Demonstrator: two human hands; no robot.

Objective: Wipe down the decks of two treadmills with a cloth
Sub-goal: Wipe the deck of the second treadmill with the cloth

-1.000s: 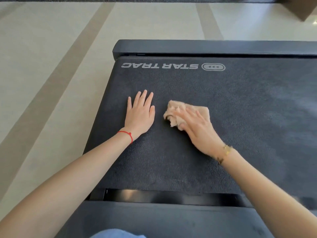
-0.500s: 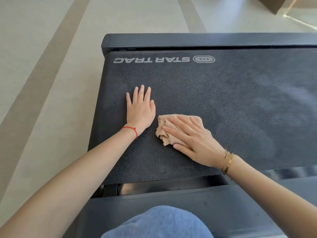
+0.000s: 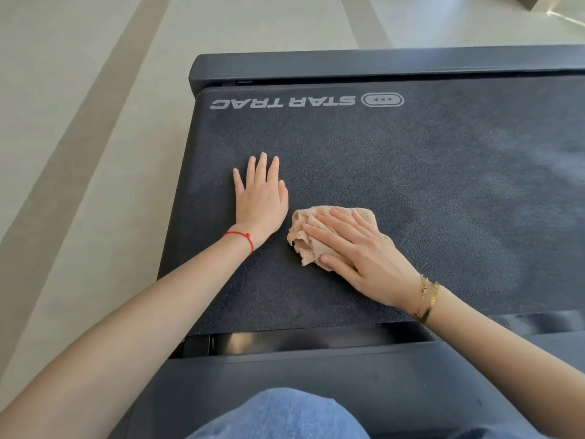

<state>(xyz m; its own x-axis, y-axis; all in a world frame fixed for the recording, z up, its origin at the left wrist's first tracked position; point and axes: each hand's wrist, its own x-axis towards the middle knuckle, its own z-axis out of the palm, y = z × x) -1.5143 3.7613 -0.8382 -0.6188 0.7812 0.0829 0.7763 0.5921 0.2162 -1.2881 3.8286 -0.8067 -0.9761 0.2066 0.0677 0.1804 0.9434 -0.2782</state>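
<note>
A dark textured treadmill deck (image 3: 427, 172) with a "STAR TRAC" logo fills the middle of the view. My left hand (image 3: 261, 198) lies flat on the belt with fingers spread, holding nothing, a red string on its wrist. Just to its right, my right hand (image 3: 364, 251) presses a crumpled beige cloth (image 3: 308, 229) flat against the belt; the fingers cover most of the cloth. Gold bracelets sit on the right wrist. Only one treadmill is in view.
The black end frame (image 3: 348, 63) of the treadmill runs across the top, and a side rail (image 3: 316, 372) crosses below my arms. Pale tiled floor (image 3: 95, 122) with darker stripes lies to the left. My blue-jeaned knee (image 3: 278, 413) shows at the bottom.
My right hand has slid the cloth toward me and slightly down the belt, away from the logo. The left hand has stayed flat in place. The view has tilted down, showing my knee.
</note>
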